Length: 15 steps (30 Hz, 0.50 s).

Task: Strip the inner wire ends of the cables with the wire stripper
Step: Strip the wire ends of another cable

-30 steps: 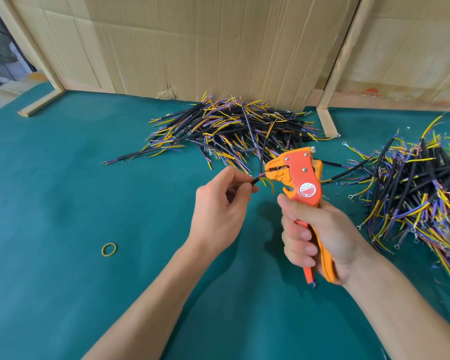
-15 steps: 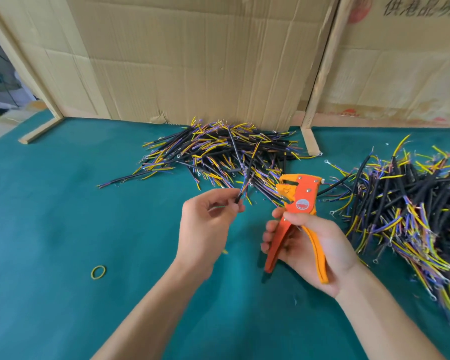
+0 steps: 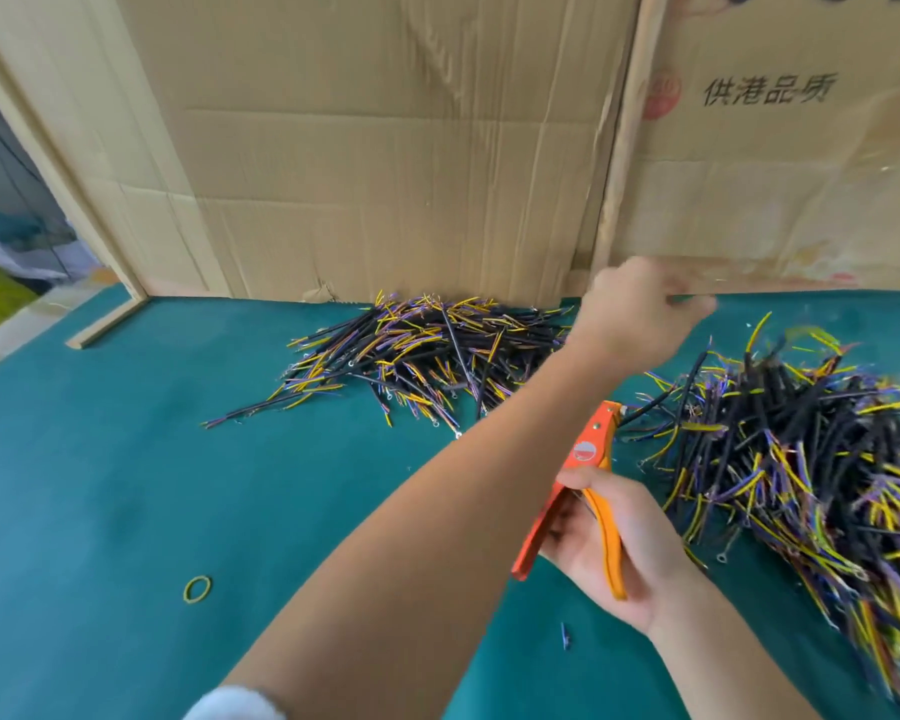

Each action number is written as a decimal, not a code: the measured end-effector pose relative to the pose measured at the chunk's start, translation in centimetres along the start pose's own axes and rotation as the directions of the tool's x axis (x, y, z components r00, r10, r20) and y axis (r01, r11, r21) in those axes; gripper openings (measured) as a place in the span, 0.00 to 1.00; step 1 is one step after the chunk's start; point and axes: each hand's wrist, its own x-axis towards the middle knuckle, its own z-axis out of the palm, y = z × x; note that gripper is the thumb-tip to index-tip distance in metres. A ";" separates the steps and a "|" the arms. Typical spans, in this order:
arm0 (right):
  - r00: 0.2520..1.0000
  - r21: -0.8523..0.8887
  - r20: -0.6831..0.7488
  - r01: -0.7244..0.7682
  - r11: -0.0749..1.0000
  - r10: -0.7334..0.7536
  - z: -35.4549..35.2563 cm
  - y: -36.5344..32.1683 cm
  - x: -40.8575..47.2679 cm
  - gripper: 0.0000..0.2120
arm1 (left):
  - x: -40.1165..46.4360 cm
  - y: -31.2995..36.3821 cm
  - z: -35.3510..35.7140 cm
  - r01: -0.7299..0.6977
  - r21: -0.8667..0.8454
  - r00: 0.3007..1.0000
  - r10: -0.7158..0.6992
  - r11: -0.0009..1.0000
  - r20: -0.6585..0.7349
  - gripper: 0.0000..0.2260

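Your left hand [image 3: 640, 309] is blurred, stretched out across your body over the gap between the two cable piles near the back edge of the tabletop [image 3: 126, 485]; its fingers point right, but you cannot tell how far they are parted or whether they hold anything. Your left forearm hides part of the wire stripper's [image 3: 588, 475] head. Your right hand [image 3: 614, 553] grips that orange stripper by its handles, fingers curled round them, the handles spread apart, the head pointing up and away just beside the right-hand pile of cables [image 3: 811, 459]. That pile is cut off by the right edge of the view and smeared at its near end. The other pile of cables [image 3: 427, 350] lies at the back against the cardboard wall [image 3: 385, 148]. A yellow rubber band [image 3: 197, 588] lies toward the near left; a small blue scrap [image 3: 565, 635] lies near your right wrist.
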 end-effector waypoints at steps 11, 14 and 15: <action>0.999 0.022 -0.035 0.009 1.000 -0.008 -0.2 -0.3 0.6 0.19 | -6.2 -15.8 -2.4 0.433 0.470 0.898 -0.411 0.769 -0.155 0.09; 1.000 0.029 -0.015 0.006 1.000 -0.005 -0.6 -0.3 0.7 0.18 | -6.7 -15.0 -2.7 0.410 0.370 0.912 -0.365 0.834 -0.186 0.06; 1.000 0.022 -0.007 0.007 1.000 -0.007 -0.7 -0.3 0.7 0.19 | -7.3 -14.8 -2.9 0.390 0.335 0.920 -0.343 0.858 -0.191 0.06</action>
